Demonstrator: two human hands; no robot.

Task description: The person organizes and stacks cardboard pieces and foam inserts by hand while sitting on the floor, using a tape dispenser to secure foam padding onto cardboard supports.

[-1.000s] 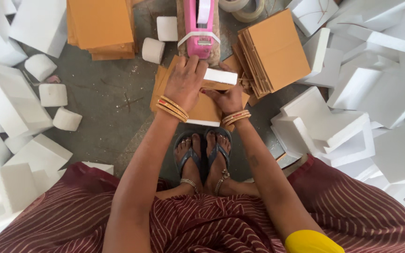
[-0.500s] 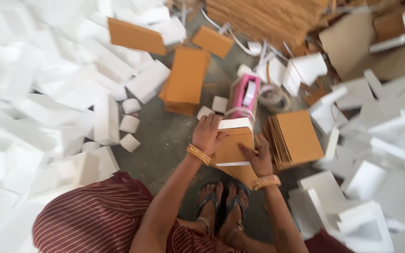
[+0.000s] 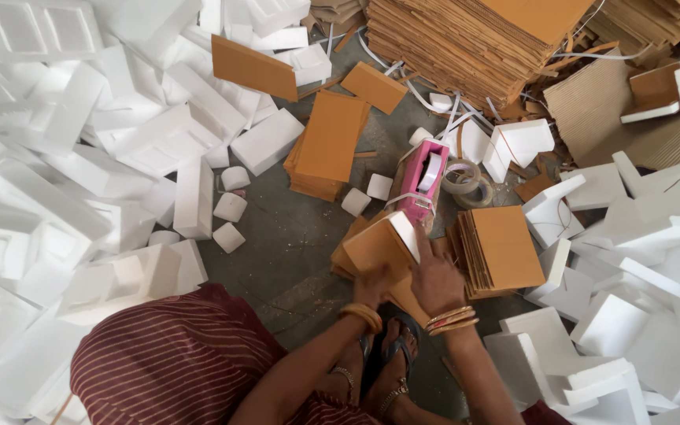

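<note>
Swung left and upward since half a second ago, taking in more of the white foam heap and the big pile of flattened cardboard (image 3: 466,39) at top. Tipped up too, in that time: the small cardboard box (image 3: 375,252), raised on an edge instead of lying flatter under the palms.

Now resting on the grey floor (image 3: 293,252) just beyond the sandalled feet (image 3: 391,358), leaning, with its white foam insert (image 3: 405,234) showing at the far end. Long axis roughly away from the body, from the wrists towards the pink tape dispenser (image 3: 423,177) standing just past that foam end, close to touching it.

Left hand (image 3: 373,287): tucked against the near lower edge of the box, fingers curled and mostly hidden behind the card, so impossible to tell how firm the grip is. Touching it, certainly.

Right hand (image 3: 434,279): laid open and flat on the right face of the box, fingers (image 3: 420,250) stretched forward along that long axis, forefinger reaching almost to the foam end. Pressing rather than clasping; nothing enclosed. Nearer of the two to the dispenser, which lies straight ahead of those fingertips.

Just right of the right hand, a stack of ribbed cardboard flats (image 3: 505,248), close beside the box. Further out, two tape rolls (image 3: 466,179) next to the dispenser, a second stack of flats (image 3: 328,145) to the upper left, and small foam cubes (image 3: 230,208) scattered well apart on the left.
</note>
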